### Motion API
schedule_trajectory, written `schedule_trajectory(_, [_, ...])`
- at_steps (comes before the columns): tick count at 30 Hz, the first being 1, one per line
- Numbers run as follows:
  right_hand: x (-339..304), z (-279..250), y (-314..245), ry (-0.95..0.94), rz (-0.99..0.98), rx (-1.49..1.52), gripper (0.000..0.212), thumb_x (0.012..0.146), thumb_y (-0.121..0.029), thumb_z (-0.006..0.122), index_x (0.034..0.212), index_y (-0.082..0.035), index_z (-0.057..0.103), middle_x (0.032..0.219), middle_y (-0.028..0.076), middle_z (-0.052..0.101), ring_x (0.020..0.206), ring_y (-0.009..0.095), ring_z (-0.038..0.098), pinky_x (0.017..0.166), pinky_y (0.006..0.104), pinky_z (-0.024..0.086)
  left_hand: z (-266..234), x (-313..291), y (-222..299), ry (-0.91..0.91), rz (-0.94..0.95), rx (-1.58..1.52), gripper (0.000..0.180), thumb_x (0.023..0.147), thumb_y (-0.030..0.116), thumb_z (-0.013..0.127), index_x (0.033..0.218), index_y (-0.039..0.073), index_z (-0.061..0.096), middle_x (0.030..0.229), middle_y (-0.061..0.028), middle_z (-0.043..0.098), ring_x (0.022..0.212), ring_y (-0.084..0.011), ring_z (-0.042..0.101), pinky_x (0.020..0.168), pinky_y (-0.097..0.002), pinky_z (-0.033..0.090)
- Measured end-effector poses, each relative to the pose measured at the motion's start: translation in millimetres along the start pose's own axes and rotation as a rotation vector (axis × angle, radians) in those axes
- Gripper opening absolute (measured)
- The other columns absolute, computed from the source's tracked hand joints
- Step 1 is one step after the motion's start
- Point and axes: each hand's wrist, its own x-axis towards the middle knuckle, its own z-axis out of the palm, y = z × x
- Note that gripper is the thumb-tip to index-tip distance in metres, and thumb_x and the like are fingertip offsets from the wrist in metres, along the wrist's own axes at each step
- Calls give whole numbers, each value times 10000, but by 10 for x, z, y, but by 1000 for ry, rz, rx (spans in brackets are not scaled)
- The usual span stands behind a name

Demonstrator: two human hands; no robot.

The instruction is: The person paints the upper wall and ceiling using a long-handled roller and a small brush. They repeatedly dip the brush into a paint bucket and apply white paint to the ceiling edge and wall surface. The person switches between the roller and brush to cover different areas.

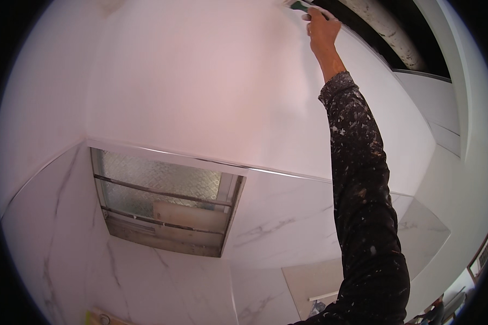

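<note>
My right arm, in a dark sleeve spattered with white, reaches far up across the view. At its end, my right hand (322, 27) is closed around a green-handled tool (298, 6). The tool's pale head is cut off by the upper edge of the view, so I cannot tell whether it is a brush or a scraper. It is held close to the smooth white ceiling (200, 70), beside the edge of a dark opening (382, 40). My left hand does not show.
A pale pipe (390, 32) runs inside the opening. Below the ceiling, a metallic trim strip (244, 169) tops marble-patterned wall panels (276, 222). A barred window (162, 184) with textured glass is set into the wall. Various objects crowd the lower right.
</note>
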Motion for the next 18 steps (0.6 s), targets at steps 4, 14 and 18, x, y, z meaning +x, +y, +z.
schedule_trajectory(4, [8,150,49,-126,180,193,163,863,-117,662,903,40,647,755,127,680,502,126,519,428,270,392,8,38,41,5,15,5,488,1026,422,399,1437,172,480,1607,-74,293,1498,-312,181,1217,-490,104])
schedule_trajectory(14, [496,164,358,-105,307,26,214,895,-192,669,954,14,670,777,105,676,539,171,578,429,315,434,72,58,116,-19,33,10,484,1025,419,404,1436,176,483,1607,-75,293,1498,-314,183,1218,-491,104])
schedule_trajectory(18, [584,40,324,-133,377,43,210,896,-197,669,930,9,676,764,98,673,554,168,577,483,321,464,87,83,145,-19,36,11,482,1025,418,406,1435,178,483,1607,-76,293,1498,-315,184,1218,-492,104])
